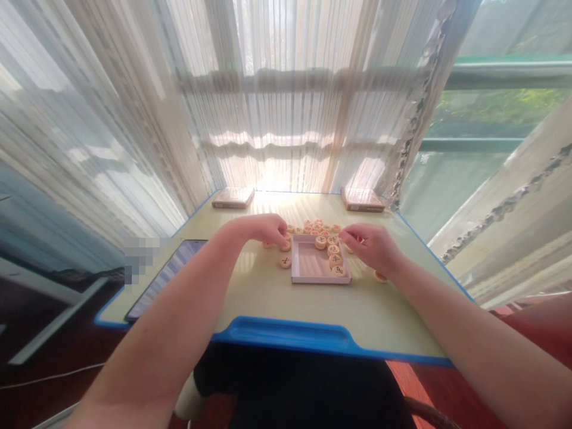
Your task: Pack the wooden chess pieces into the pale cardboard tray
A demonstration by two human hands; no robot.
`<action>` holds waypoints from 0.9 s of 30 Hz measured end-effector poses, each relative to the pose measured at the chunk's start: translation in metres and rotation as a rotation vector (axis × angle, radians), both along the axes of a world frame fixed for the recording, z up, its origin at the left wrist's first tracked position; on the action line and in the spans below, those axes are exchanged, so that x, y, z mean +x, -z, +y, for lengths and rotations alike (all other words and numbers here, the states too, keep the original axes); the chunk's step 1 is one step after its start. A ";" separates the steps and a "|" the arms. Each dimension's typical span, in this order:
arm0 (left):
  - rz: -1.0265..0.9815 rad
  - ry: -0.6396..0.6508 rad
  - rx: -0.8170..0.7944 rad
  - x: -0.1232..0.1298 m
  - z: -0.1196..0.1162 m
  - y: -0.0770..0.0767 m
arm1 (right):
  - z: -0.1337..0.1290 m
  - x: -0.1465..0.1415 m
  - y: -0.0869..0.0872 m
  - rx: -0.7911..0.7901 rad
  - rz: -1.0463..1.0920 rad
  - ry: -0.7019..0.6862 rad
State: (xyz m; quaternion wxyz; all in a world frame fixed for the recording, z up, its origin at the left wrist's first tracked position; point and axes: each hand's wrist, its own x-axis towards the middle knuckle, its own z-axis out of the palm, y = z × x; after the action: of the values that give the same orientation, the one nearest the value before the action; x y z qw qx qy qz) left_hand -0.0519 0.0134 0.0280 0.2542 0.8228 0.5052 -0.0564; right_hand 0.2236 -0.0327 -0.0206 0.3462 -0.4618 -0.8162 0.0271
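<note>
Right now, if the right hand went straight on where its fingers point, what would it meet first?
Probably the open white box, at its far right corner, then the xiangqi piece just inside; height above the rim is unclear.

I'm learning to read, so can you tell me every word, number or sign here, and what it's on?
No text is clear enough to quote.
Round pieces in the white box: dark characters, too small and blurred.
Loose piece left of it: a dark character, too blurred.
Pieces beyond the box: red or dark marks, too small.
Flat boxes at the far edge: any print is unreadable.
</note>
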 end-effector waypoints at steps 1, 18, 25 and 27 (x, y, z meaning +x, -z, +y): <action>-0.010 0.014 -0.042 0.000 0.000 0.000 | 0.001 0.001 0.000 -0.002 0.004 0.006; 0.222 0.067 0.159 -0.006 0.006 0.007 | 0.000 -0.001 0.000 -0.017 -0.042 -0.018; 0.167 0.056 0.159 -0.008 0.011 0.011 | 0.002 -0.001 0.000 -0.044 -0.018 0.023; 0.170 0.076 0.127 -0.007 0.009 0.010 | 0.002 -0.001 0.001 -0.049 -0.018 0.014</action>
State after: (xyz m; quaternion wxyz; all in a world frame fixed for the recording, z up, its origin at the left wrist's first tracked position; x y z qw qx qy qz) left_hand -0.0584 0.0225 0.0177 0.1552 0.8480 0.4962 -0.1034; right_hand 0.2229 -0.0303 -0.0215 0.3274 -0.4761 -0.8151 0.0405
